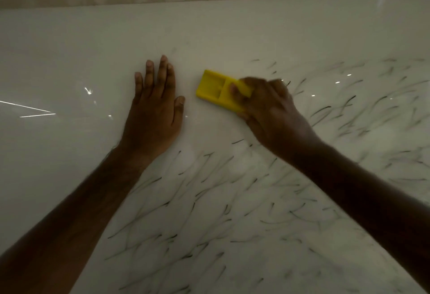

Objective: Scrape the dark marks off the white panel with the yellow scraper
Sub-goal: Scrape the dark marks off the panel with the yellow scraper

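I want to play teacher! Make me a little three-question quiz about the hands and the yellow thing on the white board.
1. True or false: the left hand lies flat with straight fingers on the white panel.
2. Which hand grips the yellow scraper? A) left hand B) right hand C) both
3. Fill in: most dark marks lie ____ the person than the scraper does.

Key: 1 true; 2 B; 3 nearer to
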